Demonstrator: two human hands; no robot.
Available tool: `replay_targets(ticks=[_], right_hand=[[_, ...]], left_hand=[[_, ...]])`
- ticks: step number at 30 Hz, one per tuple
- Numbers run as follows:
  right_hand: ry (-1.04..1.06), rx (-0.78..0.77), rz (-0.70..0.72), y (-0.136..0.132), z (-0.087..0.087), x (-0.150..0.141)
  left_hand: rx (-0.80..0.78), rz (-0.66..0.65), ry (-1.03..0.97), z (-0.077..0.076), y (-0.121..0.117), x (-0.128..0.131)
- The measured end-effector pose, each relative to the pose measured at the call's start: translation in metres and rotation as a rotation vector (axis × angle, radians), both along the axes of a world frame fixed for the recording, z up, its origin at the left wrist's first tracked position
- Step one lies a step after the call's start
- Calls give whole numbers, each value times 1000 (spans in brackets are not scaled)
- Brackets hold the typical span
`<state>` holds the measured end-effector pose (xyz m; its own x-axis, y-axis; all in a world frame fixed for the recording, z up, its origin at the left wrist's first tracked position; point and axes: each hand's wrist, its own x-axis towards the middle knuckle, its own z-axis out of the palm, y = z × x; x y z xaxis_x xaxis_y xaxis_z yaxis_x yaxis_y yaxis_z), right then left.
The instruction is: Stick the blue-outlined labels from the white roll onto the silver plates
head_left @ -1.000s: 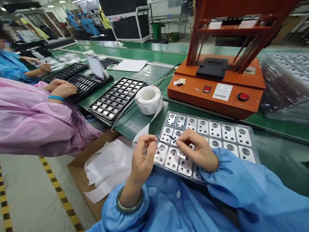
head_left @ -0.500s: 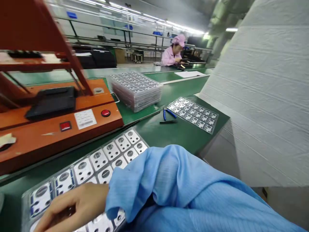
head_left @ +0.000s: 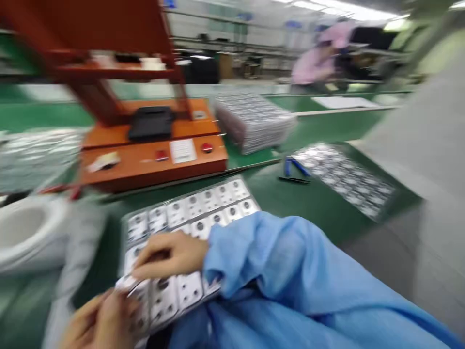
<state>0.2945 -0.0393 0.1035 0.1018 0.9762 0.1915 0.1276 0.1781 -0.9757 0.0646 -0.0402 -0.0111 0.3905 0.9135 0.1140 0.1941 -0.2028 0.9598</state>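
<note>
My left hand (head_left: pixel 105 320) has come in at the bottom left, blurred, its fingers closed on a small white metal plate (head_left: pixel 125 282) at the near left corner of the clear plastic tray (head_left: pixel 257 206). My right hand (head_left: pixel 172 254), in a blue sleeve, reaches over the tray with thumb and fingers pinched right at that plate's upper edge. What sits between its fingertips is too small and blurred to name. Rows of white plates with round holes fill the tray; those at its far left corner carry blue markings.
An orange press (head_left: pixel 152 167) with red buttons stands behind the tray. Beyond are a stack of filled trays (head_left: pixel 254 121), blue-handled pliers (head_left: pixel 297 166), black tweezers (head_left: pixel 294 180) and another tray (head_left: pixel 345 179). At left stands a white roll (head_left: pixel 32 232). A person in pink (head_left: pixel 319 58) sits far back.
My view has swung left. My left hand has come into view at the tray's near corner with a plate, and my right hand's fingers have met it there.
</note>
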Motion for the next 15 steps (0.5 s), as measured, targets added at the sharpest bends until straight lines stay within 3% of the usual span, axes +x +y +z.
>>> replay_targets(ticks=[2, 4, 6, 8, 13, 15], right_hand=[[116, 45, 61, -7, 2, 1], [142, 45, 103, -10, 1, 4], [136, 17, 129, -13, 1, 6], [140, 9, 131, -15, 3, 6], [87, -2, 89, -22, 6, 13], [39, 8, 88, -25, 7, 15]], left_hand=[[-82, 178, -14, 42, -9, 16], [-176, 280, -90, 79, 0, 44], [-188, 300, -168, 101, 8, 64], [-200, 307, -238, 107, 6, 71], [-251, 265, -283, 97, -3, 68], [-255, 279, -280, 100, -3, 71]])
